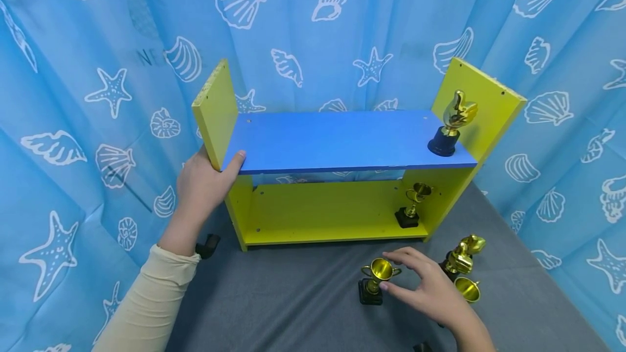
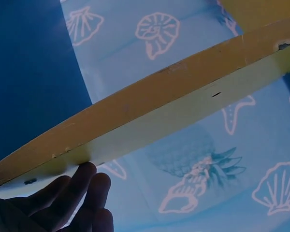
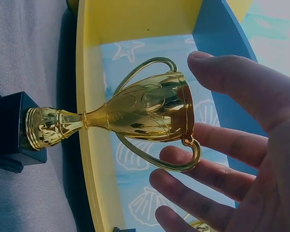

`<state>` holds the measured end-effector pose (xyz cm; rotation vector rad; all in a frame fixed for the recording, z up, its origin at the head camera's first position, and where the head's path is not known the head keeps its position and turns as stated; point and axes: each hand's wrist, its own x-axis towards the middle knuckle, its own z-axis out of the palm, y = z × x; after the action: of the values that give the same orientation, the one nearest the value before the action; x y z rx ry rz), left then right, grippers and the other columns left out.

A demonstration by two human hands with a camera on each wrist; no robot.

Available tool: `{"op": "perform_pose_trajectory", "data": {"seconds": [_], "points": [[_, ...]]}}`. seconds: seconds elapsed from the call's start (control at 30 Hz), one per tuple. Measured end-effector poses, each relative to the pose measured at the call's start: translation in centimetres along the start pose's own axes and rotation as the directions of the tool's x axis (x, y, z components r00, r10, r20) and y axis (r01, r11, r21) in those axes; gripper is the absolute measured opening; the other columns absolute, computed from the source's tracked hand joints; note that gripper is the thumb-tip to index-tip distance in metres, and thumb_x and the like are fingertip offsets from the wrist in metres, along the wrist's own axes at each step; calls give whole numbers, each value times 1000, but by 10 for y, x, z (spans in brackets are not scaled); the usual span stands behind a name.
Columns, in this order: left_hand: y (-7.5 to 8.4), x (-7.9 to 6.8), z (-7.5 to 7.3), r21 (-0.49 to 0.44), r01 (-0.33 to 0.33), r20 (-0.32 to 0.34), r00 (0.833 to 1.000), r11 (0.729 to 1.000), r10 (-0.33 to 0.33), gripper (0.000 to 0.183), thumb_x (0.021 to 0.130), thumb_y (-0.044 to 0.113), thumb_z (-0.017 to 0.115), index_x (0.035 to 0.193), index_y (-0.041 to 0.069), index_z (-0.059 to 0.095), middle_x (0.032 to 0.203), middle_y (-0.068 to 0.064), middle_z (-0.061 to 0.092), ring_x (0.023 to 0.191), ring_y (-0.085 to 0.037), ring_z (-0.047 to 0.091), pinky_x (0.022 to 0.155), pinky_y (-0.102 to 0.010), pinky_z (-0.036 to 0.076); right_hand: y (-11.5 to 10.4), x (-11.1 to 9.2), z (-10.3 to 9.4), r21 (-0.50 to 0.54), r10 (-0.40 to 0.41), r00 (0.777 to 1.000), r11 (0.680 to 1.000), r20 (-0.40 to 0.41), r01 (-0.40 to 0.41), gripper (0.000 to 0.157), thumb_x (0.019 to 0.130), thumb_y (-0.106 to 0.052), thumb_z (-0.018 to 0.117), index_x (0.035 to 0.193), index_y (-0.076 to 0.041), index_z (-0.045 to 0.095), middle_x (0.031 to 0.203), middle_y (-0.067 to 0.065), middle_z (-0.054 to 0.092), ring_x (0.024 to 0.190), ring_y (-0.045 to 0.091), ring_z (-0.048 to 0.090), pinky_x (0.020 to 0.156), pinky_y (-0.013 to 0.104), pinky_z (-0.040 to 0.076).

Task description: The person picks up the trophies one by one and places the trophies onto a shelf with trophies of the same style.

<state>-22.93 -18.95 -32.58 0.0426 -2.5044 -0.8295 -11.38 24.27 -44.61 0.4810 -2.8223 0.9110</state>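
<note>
My left hand holds the left side panel of a yellow and blue shelf, with the thumb over the front edge by the blue board. In the left wrist view, the fingers lie against the panel's outer face. On the grey cloth before the shelf stands a small gold trophy cup with two handles and a black base. Around its rim, at the right, my right hand is spread. The right wrist view shows the thumb and fingers parted about the cup, without a grip.
A thumbs-up trophy stands at the right of the blue board. Below it, another trophy cup is on the yellow bottom board. Right of my right hand are a gold figure trophy and another cup. A blue shell-print curtain hangs behind.
</note>
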Motion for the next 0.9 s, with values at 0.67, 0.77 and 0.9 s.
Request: {"op": "perform_pose_trajectory", "data": {"seconds": [0.67,0.77,0.9], "points": [[-1,-2,4,-57,-21,10,1000,998,22,56,90,70,45,90,15,44,65,-9,45,51,-26,46,47,-37,36,1,2,6,-3,4,1000,1000,-1,-4,48,78,-59,74,121,-42,61,115,-25,59,104,10,65,83,37,55],[-3,-3,5,-74,-30,11,999,997,31,54,91,69,45,88,15,43,63,-9,44,48,-27,45,45,-38,36,1,2,6,-4,3,1000,1000,1,-3,47,79,-58,74,121,-41,61,115,-24,59,104,8,64,83,37,55],[-4,-4,5,-86,-34,10,999,996,35,53,92,68,44,88,16,43,62,-9,44,47,-27,44,44,-38,35,1,3,7,2,7,1000,1000,2,-7,47,79,-57,74,121,-40,62,115,-23,60,103,9,64,83,37,54]]}}
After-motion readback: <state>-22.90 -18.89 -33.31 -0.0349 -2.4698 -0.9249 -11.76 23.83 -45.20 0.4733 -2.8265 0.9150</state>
